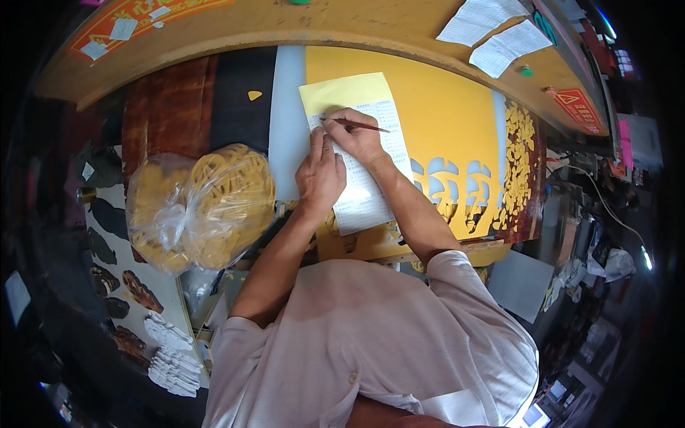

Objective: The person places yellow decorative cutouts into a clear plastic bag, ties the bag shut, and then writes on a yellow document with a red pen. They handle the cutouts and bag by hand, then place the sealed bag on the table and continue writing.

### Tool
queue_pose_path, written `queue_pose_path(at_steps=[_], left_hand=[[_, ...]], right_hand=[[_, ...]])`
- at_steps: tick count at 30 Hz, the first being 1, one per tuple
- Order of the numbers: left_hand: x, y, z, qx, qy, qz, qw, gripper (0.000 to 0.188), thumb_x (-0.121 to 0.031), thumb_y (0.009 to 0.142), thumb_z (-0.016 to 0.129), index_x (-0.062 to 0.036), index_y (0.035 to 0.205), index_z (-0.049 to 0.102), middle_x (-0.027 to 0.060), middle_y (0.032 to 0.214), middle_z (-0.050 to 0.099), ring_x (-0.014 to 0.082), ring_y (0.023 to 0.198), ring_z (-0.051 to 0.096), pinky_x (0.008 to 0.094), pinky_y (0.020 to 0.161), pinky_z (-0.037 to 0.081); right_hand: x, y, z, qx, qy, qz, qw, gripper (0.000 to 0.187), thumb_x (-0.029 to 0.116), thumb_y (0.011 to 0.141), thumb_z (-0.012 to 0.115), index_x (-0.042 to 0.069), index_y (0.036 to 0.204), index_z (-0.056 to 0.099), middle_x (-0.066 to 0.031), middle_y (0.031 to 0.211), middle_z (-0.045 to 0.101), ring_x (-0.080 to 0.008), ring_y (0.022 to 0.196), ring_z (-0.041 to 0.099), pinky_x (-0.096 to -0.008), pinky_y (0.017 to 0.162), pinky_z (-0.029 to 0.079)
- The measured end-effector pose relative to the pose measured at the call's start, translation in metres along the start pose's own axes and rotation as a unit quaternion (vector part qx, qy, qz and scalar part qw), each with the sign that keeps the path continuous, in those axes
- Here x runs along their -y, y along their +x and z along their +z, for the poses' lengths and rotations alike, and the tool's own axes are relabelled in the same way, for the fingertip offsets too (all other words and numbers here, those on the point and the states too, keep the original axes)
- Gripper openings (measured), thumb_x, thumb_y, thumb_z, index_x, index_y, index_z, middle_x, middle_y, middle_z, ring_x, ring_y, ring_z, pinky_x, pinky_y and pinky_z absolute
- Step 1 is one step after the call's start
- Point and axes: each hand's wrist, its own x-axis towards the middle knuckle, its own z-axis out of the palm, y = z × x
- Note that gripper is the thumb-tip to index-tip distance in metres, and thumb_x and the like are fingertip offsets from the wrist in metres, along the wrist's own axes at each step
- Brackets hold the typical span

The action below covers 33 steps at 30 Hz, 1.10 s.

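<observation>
A printed form sheet [365, 196] with a yellow top section lies on a large yellow sheet of material [442, 100] on the bench. My right hand [364, 145] is closed around a slim dark red pen [372, 128], its tip against the upper left part of the form. Lower on the form's left edge rests my left hand [321, 177], fingers stretched forward and close to the right hand, holding the paper down. Cut-out openings [444, 178] show in the yellow material to the right of my right forearm.
Left of my left arm sits a tied clear plastic bag [232, 207] of yellow cut pieces. A small yellow scrap [255, 95] lies on a black surface; many yellow scraps [517, 164] heap at the right. An overhead machine beam [342, 28] crosses the far side.
</observation>
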Motion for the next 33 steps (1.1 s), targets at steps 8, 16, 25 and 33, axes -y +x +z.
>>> queue_pose_path(at_steps=[8, 16, 25, 33], left_hand=[[-0.0006, -0.0002, 0.0012, -0.012, -0.002, -0.012, 1.0, 0.049, -0.017, 0.091, 0.062, 0.0075, 0.134, 0.06, 0.0239, 0.147, 0.055, 0.0371, 0.099, 0.072, 0.0428, 0.087, 0.059], [-0.001, -0.0019, 0.0038, -0.012, 0.016, -0.015, 1.0, 0.049, -0.017, 0.091, 0.061, 0.0065, 0.134, 0.061, 0.0227, 0.148, 0.055, 0.0359, 0.1, 0.072, 0.0415, 0.087, 0.059], [0.0004, -0.0028, 0.008, -0.021, 0.044, -0.008, 0.999, 0.05, -0.02, 0.091, 0.061, 0.004, 0.134, 0.062, 0.0211, 0.149, 0.054, 0.0322, 0.094, 0.072, 0.0406, 0.083, 0.059], [-0.0025, -0.002, 0.0052, -0.002, 0.026, -0.028, 0.999, 0.049, -0.018, 0.091, 0.061, 0.0045, 0.134, 0.062, 0.0205, 0.149, 0.055, 0.0342, 0.105, 0.071, 0.04, 0.09, 0.058]], right_hand=[[-0.0011, 0.0014, -0.0014, 0.009, -0.032, -0.019, 0.999, 0.013, 0.014, 0.09, 0.075, 0.004, 0.098, 0.076, -0.0062, 0.091, 0.077, -0.0127, 0.078, 0.074, -0.0262, 0.075, 0.059], [-0.0075, 0.0018, 0.0008, 0.0, -0.009, -0.018, 1.0, 0.012, 0.012, 0.088, 0.076, 0.003, 0.096, 0.076, -0.0072, 0.088, 0.076, -0.0117, 0.076, 0.072, -0.0255, 0.072, 0.059], [-0.0072, 0.0021, 0.0009, -0.009, 0.002, -0.026, 1.0, 0.012, 0.012, 0.088, 0.076, 0.003, 0.095, 0.077, -0.0065, 0.085, 0.076, -0.0108, 0.073, 0.07, -0.0252, 0.07, 0.058], [-0.0052, 0.0022, -0.0002, -0.008, 0.01, -0.003, 1.0, 0.012, 0.012, 0.088, 0.075, 0.003, 0.096, 0.076, -0.0065, 0.084, 0.076, -0.0107, 0.074, 0.07, -0.0258, 0.071, 0.057]])
